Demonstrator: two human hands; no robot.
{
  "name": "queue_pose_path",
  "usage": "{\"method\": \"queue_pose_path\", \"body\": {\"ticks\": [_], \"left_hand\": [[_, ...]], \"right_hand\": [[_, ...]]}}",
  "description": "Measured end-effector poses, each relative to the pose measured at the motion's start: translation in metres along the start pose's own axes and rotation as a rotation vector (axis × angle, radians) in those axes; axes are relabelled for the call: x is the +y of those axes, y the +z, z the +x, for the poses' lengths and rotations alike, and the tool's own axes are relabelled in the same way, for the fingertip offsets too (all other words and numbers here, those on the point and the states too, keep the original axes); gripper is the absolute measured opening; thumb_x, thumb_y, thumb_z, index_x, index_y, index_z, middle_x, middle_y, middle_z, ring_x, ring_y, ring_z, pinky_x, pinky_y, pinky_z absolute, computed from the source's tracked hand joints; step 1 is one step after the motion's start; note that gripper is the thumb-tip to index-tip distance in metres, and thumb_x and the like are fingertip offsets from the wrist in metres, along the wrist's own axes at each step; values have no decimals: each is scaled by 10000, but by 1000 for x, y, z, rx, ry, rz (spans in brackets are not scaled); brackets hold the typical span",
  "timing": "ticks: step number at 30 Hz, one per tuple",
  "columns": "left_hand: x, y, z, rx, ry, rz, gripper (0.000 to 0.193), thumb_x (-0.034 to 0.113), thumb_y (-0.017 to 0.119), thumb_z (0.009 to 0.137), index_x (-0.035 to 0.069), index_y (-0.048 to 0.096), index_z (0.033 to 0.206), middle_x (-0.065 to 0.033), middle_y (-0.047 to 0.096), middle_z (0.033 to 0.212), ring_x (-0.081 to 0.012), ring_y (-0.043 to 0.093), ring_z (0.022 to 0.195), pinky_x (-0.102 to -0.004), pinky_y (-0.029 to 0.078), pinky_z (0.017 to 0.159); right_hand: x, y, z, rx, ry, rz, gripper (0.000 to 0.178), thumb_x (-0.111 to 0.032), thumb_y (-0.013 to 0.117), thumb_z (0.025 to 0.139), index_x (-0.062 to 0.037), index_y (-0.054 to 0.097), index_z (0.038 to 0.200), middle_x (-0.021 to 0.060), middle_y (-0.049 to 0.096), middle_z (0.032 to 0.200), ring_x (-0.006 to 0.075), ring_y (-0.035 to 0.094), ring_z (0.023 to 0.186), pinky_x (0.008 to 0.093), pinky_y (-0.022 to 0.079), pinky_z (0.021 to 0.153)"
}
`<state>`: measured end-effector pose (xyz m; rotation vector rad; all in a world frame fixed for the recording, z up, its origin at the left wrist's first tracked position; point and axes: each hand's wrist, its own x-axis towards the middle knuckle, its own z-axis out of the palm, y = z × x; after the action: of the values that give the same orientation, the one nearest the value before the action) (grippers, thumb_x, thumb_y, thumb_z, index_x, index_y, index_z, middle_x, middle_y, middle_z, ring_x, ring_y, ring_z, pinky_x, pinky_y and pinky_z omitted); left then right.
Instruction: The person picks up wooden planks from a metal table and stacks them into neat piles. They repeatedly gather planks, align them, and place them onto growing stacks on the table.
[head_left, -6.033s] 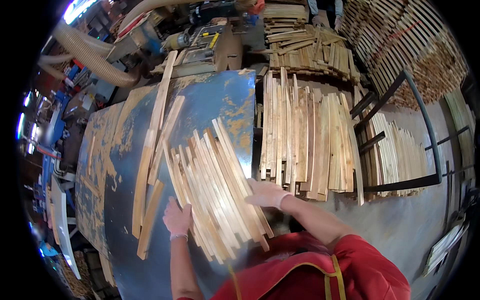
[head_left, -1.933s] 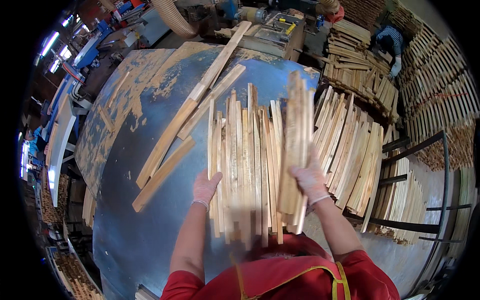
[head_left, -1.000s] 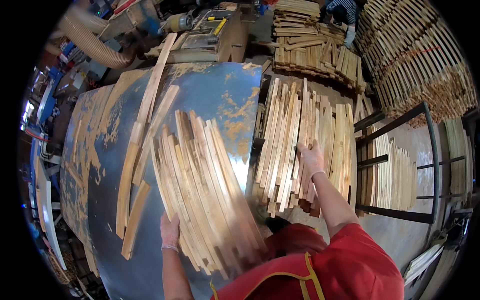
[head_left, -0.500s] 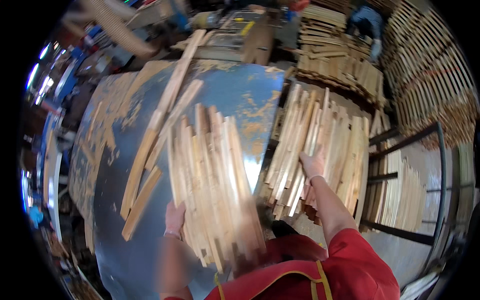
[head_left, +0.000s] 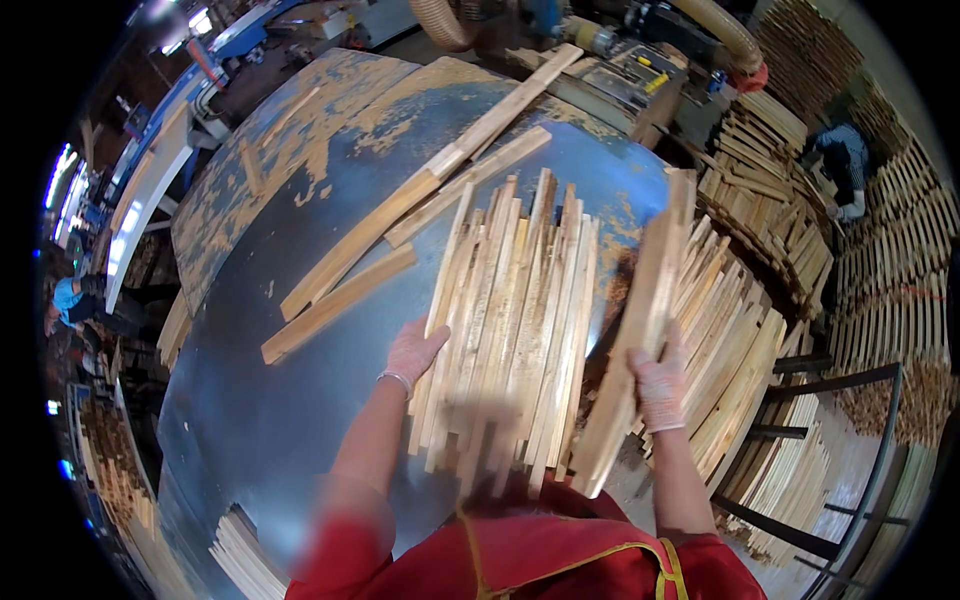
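Note:
A row of pale wooden strips (head_left: 510, 330) lies side by side on the metal-topped table, its lower ends near my red apron. My left hand (head_left: 415, 355), in a thin light glove, holds the row's left edge, its thumb against the outermost strip; some fingers are hidden. My right hand (head_left: 660, 385), gloved too, is closed around a wooden board (head_left: 640, 320). This board stands tilted just right of the row, slightly blurred. Behind it, a stack of more strips (head_left: 735, 350) sits beside the table.
Longer boards (head_left: 430, 180) and a short board (head_left: 340, 300) lie left on the sawdust-strewn table (head_left: 300, 400). A black metal frame (head_left: 840, 385) stands at right. Wood piles (head_left: 765, 190) and a person (head_left: 840, 165) are at far right. Another person (head_left: 75, 300) is far left.
My right hand has lifted a board from the right-hand stack and brought it beside the row. My left hand remains at the row's left edge. The view has turned left.

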<state>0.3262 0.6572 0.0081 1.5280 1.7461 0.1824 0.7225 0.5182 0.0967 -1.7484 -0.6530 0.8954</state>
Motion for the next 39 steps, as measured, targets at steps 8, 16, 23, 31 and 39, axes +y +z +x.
{"method": "queue_pose_path", "body": {"ticks": [8, 16, 23, 31, 39], "left_hand": [[-2, -17, 4, -41, 114, -87, 722, 516, 719, 939, 51, 646, 1486, -269, 710, 1392, -407, 673, 1305, -457, 498, 1119], [-36, 31, 15, 237, 76, 42, 660, 516, 674, 990, 71, 656, 1476, -265, 653, 1454, -450, 595, 1368, -513, 461, 1173], [33, 34, -21, 350, 142, 154, 504, 398, 651, 1005, 134, 685, 1433, -195, 635, 1469, -421, 588, 1358, -503, 465, 1170], [0, 37, -17, 617, 101, -134, 543, 371, 703, 965, 103, 687, 1437, -191, 633, 1503, -387, 607, 1369, -463, 483, 1157], [-10, -9, 6, -73, 90, -322, 727, 480, 785, 868, 25, 688, 1427, -248, 750, 1319, -411, 691, 1258, -438, 511, 1107]], "right_hand": [[36, 49, 6, -249, -16, -276, 983, -289, 804, 941, -18, 264, 1717, 254, 676, 1431, 316, 743, 1066, 370, 583, 925], [60, 73, -8, -122, -23, -201, 1138, -270, 909, 819, -5, 257, 1713, 312, 472, 1598, 364, 569, 1386, 412, 475, 1153], [45, 72, 0, -163, -26, -582, 1019, -488, 746, 934, 27, 290, 1687, 315, 406, 1649, 467, 406, 1528, 493, 339, 1277], [85, 75, 19, -345, 69, -62, 848, -428, 659, 1069, 16, 303, 1698, 231, 381, 1705, 342, 388, 1559, 452, 306, 1303], [116, 60, 32, -154, 398, 657, 794, -197, 714, 1064, -66, 294, 1725, 188, 495, 1650, 307, 562, 1444, 453, 500, 1180]]}}
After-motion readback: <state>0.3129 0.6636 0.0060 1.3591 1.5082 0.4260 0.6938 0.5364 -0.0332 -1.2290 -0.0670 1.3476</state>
